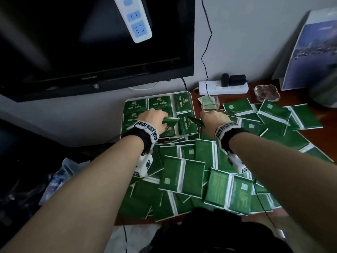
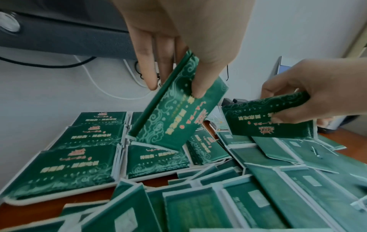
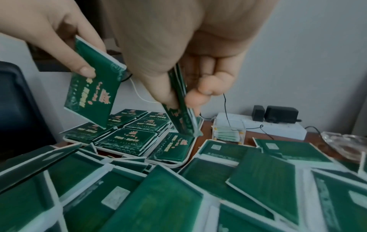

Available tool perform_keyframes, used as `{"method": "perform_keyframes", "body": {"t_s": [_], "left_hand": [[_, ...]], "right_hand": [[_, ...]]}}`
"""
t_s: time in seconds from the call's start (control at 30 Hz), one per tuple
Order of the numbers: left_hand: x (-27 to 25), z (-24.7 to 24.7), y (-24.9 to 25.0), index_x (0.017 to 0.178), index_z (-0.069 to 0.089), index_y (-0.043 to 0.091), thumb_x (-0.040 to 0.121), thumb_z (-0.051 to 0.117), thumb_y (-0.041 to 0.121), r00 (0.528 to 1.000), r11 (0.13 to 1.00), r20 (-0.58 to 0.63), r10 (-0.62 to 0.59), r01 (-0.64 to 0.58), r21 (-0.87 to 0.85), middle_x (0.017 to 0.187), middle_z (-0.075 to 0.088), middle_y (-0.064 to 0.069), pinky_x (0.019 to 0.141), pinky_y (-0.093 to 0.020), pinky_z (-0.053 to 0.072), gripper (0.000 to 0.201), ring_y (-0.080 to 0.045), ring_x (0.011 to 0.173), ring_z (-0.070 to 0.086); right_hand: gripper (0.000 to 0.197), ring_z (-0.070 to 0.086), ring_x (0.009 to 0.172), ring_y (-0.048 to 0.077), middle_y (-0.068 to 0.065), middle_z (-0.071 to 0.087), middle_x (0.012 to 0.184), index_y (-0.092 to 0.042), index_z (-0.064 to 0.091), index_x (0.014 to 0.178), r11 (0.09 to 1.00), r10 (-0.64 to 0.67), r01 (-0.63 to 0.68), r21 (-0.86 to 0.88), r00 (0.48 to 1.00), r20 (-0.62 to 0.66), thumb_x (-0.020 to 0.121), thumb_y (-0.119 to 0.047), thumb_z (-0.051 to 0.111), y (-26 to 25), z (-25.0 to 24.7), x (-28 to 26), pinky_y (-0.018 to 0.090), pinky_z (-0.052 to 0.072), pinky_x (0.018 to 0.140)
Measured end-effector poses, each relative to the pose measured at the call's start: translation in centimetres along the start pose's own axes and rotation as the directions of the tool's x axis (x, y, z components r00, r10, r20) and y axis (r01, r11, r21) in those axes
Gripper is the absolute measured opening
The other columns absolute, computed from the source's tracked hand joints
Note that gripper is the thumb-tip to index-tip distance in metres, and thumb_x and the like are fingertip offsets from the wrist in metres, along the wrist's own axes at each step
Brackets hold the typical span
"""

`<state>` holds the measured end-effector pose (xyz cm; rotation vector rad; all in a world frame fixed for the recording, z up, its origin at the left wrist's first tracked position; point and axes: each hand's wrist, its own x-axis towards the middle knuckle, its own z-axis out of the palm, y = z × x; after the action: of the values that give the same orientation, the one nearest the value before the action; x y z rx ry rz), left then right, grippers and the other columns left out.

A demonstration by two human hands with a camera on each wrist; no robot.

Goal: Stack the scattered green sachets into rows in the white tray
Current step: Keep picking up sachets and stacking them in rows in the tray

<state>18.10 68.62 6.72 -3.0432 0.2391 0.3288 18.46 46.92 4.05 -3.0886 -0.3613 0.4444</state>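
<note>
Green sachets are held one small bundle per hand, above the white tray (image 1: 191,99). The left hand (image 1: 152,118) pinches its sachet (image 2: 174,113) between thumb and straight fingers; the sachet hangs tilted, lower corner just above or touching the middle stack in the tray. The left-wrist view shows two edges at its top, so it may be two sachets together. The right hand (image 1: 214,118) pinches a thin bundle of sachets (image 3: 181,109) edge-on between thumb and curled fingers, lower end at the near right stack (image 3: 172,149).

The tray stands at the far left of the table (image 1: 251,88), against the wall. It already carries stacks in rows, printed face up (image 2: 79,163). Loose sachets (image 1: 184,176) lie mostly back face up, overlapping, in a heap that covers the table from the tray's near rim to the near edge.

Probable faults from this position:

- Misaligned drop. Both loads are tilted. Released corner-first, a sachet is likely to land askew and break the row.
- Stack slip. The foil faces look glossy. A push from a descending corner may slide the top sachets off a stack, most readily at the near right stack, which sits at the tray rim.
- Bundle fanning. The right-hand pinch holds several thin pieces by one end; a loosened thumb may let them splay.
- Hand interference. Both hands work close together over one tray; one load may clip the other.
- Heap intrusion. Loose sachets lean on the tray's near rim and may be dragged in by a wrist.
</note>
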Motion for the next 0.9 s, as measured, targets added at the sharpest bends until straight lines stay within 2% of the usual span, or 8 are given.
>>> {"method": "perform_keyframes", "body": {"t_s": [0.1,0.2,0.3,0.47,0.57,0.67,0.77,0.9], "left_hand": [[2.5,0.5,-2.8,0.122,0.065,0.027,0.097,0.057,0.033,0.997,0.997,-0.040,0.065,-0.066,-0.028,0.101,0.071,-0.007,0.075,-0.035,0.057,0.027,-0.030,0.092,0.066],[5.1,0.9,-4.2,0.123,0.065,0.025,0.099,0.053,0.029,0.986,0.989,-0.096,0.137,-0.142,-0.047,0.092,0.071,-0.009,0.066,-0.034,0.054,0.026,-0.030,0.081,0.066],[8.0,1.2,-4.2,0.128,0.062,0.029,0.101,0.049,0.024,0.963,0.971,-0.161,0.218,-0.230,-0.063,0.098,0.072,-0.008,0.063,-0.033,0.049,0.031,-0.032,0.084,0.067],[12.5,1.9,-3.4,0.136,0.055,0.025,0.100,0.042,0.011,0.931,0.941,-0.205,0.302,-0.325,-0.090,0.115,0.070,-0.008,0.073,-0.041,0.055,0.041,-0.034,0.094,0.067],[15.5,3.5,-2.9,0.144,0.048,0.024,0.100,0.041,0.007,0.921,0.928,-0.191,0.340,-0.361,-0.092,0.128,0.065,-0.007,0.078,-0.039,0.051,0.048,-0.034,0.103,0.065],[18.8,6.3,-2.6,0.146,0.043,0.023,0.097,0.042,0.002,0.908,0.908,-0.160,0.388,-0.406,-0.102,0.146,0.052,0.002,0.093,-0.039,0.051,0.054,-0.027,0.121,0.059],[20.7,8.6,-2.2,0.148,0.040,0.020,0.095,0.041,-0.004,0.904,0.901,-0.120,0.410,-0.422,-0.103,0.153,0.043,0.003,0.104,-0.038,0.046,0.059,-0.022,0.131,0.051],[21.4,10.5,-1.6,0.150,0.036,0.020,0.095,0.038,-0.007,0.903,0.896,-0.083,0.421,-0.429,-0.116,0.156,0.037,0.002,0.107,-0.036,0.043,0.062,-0.019,0.138,0.042]], "right_hand": [[0.026,0.058,0.079,0.033,0.009,0.048,0.084,-0.010,0.051,0.117,0.994,0.089,-0.092,0.059,0.995,0.048,0.091,-0.014,0.055,-2.2,0.9,1.4,0.035,0.044,0.064],[0.026,0.062,0.086,0.033,0.010,0.055,0.089,-0.009,0.056,0.117,0.984,0.147,-0.154,0.093,0.986,0.078,0.091,-0.008,0.053,-3.6,1.6,2.3,0.036,0.048,0.067],[0.028,0.063,0.094,0.033,0.011,0.060,0.105,-0.008,0.058,0.118,0.977,0.176,-0.183,0.106,0.982,0.074,0.092,-0.004,0.051,-4.1,2.2,3.4,0.038,0.051,0.075],[0.041,0.065,0.095,0.035,0.009,0.054,0.120,-0.013,0.054,0.130,0.989,0.112,-0.117,0.086,0.992,0.061,0.091,-0.002,0.052,-4.5,2.3,6.5,0.040,0.053,0.077],[0.045,0.065,0.091,0.035,0.009,0.050,0.121,-0.012,0.048,0.137,0.999,0.028,-0.031,0.044,0.998,0.063,0.093,0.000,0.048,-4.8,2.8,8.3,0.042,0.053,0.072],[0.042,0.064,0.092,0.035,0.010,0.046,0.128,-0.009,0.047,0.137,0.999,-0.033,0.034,-0.015,0.996,0.085,0.095,-0.001,0.043,-4.9,4.2,9.7,0.041,0.051,0.067],[0.039,0.061,0.101,0.033,0.010,0.043,0.133,-0.006,0.047,0.135,0.998,-0.057,0.060,-0.028,0.992,0.115,0.097,-0.004,0.040,-4.9,5.7,10.3,0.042,0.050,0.066],[0.043,0.057,0.107,0.030,0.008,0.045,0.131,-0.007,0.045,0.136,0.998,-0.062,0.062,0.003,0.989,0.137,0.093,-0.006,0.049,-4.3,7.5,10.6,0.038,0.049,0.064]]}}
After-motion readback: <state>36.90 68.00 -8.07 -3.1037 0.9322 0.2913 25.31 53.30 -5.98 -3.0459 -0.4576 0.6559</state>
